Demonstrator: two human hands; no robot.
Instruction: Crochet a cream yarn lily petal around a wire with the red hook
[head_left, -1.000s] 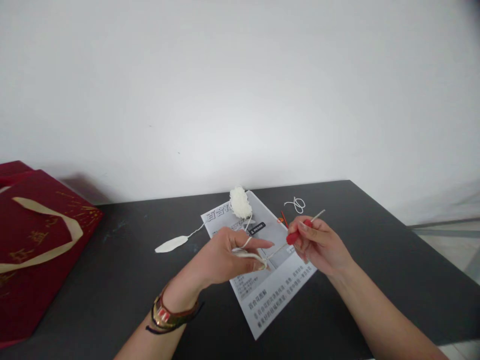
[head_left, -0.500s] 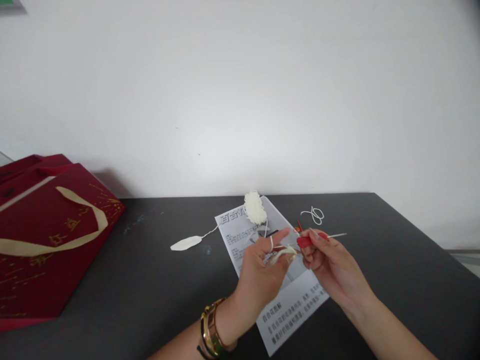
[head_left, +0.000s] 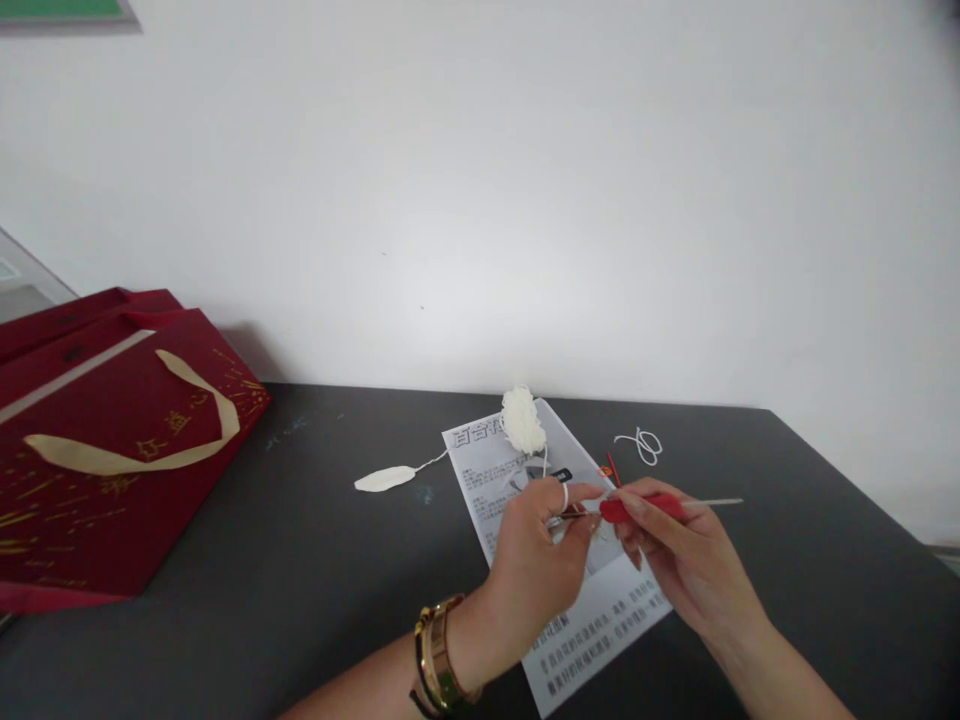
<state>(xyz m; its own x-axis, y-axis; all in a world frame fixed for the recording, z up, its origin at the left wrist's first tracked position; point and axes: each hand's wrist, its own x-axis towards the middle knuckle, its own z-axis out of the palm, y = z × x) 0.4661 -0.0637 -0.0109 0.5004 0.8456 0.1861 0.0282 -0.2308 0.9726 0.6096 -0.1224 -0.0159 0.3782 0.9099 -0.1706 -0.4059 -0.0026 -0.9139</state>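
Observation:
My right hand (head_left: 686, 550) grips the red handle of a crochet hook (head_left: 646, 508). The hook's thin metal end points left into the fingers of my left hand (head_left: 536, 555), and a second metal end sticks out to the right. Pinched in my left hand is white crochet work, mostly hidden behind the fingers. White yarn wraps round the left index finger and runs up to the yarn ball (head_left: 523, 420). Both hands are above a printed sheet (head_left: 600, 635), fingertips almost meeting.
To the left, a white crocheted petal (head_left: 384, 479) with a yarn tail lies on the dark table (head_left: 315, 560). A loose loop of white yarn (head_left: 646, 445) and a small red-orange item (head_left: 613, 468) lie beyond my right hand. Red gift bags (head_left: 112, 480) stand far left; a white wall rises behind.
The view has shifted slightly. My left fingers have closed in, so less of the white crochet work shows, and the hook lies more level.

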